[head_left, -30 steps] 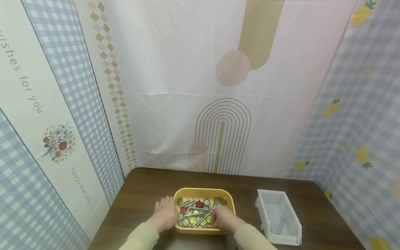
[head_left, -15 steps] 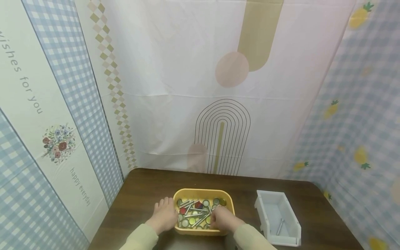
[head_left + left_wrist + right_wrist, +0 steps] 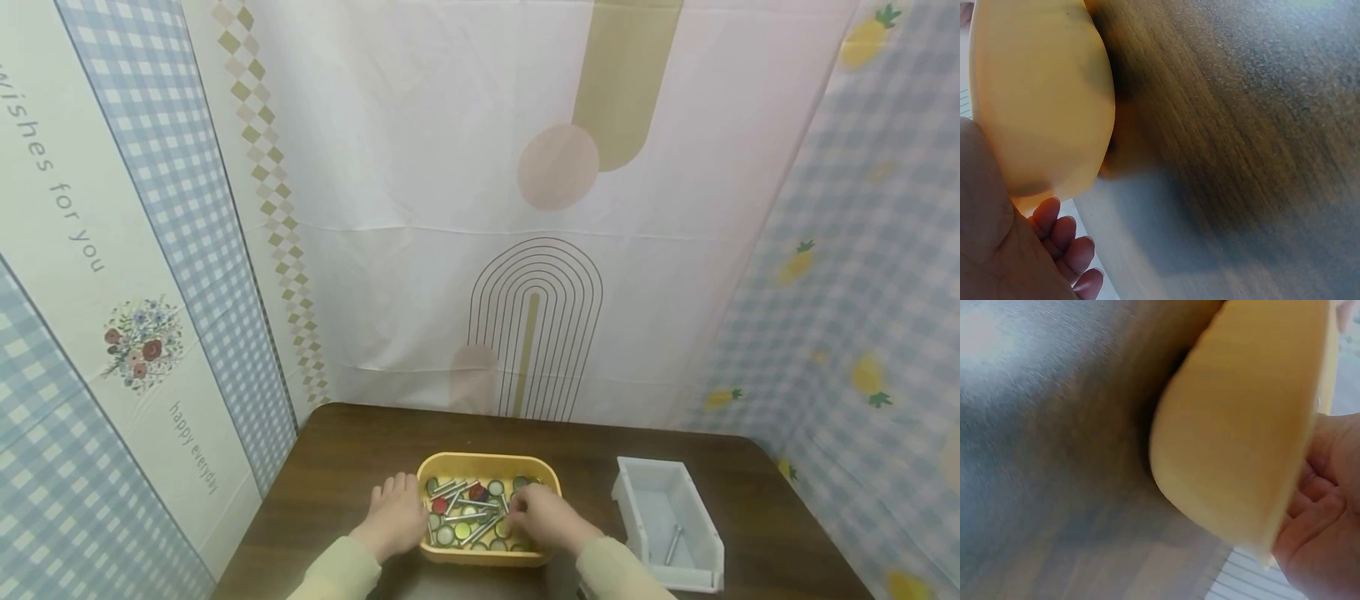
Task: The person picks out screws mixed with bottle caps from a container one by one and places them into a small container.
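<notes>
A yellow tub on the table holds a mix of silver bolts and round bottle caps, some red, green or grey. My left hand rests against the tub's left wall, fingers extended; the left wrist view shows its fingertips past the tub's end. Over the right side of the tub, my right hand reaches in with bent fingers. Its palm is beside the rim in the right wrist view. I cannot tell whether anything is between its fingertips, which are hidden.
A white open-front bin stands to the right of the tub, with a bolt lying in it. The dark wooden table ends at patterned cloth hangings at the back and sides.
My right hand has shifted slightly up and to the right from the tub's contents, uncovering caps near the front right. My left hand stays at the tub's left side.
</notes>
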`<action>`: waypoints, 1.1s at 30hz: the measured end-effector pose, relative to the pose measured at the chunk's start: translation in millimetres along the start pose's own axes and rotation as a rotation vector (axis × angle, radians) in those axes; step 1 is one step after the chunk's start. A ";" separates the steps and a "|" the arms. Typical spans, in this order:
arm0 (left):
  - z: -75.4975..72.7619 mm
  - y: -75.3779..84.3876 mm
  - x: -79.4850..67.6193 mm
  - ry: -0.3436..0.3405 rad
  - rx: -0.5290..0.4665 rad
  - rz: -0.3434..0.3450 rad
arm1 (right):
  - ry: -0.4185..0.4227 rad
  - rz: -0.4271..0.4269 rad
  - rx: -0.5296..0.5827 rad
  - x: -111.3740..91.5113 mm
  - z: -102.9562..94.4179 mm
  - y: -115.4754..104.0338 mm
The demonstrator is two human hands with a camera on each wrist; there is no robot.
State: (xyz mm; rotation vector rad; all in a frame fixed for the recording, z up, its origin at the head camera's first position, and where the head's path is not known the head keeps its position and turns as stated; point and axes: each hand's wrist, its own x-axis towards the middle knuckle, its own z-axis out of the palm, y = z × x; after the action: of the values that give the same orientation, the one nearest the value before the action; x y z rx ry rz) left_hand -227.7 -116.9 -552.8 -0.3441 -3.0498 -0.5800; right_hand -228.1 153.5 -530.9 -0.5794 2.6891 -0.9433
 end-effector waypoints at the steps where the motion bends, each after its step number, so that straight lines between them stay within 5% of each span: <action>1: 0.3 -0.2 0.1 0.000 -0.002 0.000 | 0.011 0.000 0.007 -0.1 -3.2 0.6; 20: -2.7 1.6 -1.4 0.000 -0.008 0.001 | 0.346 0.138 0.165 -21.4 -67.0 28.4; 33: -0.3 -0.7 0.0 0.002 -0.007 0.003 | 0.392 0.293 0.325 -58.3 -102.8 71.0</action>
State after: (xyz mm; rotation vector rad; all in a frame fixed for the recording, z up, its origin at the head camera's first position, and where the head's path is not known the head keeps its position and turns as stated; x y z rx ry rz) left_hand -227.9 -117.7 -552.7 -0.3478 -3.0451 -0.5910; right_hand -231.5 285.8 -492.4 0.0757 2.7391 -1.4862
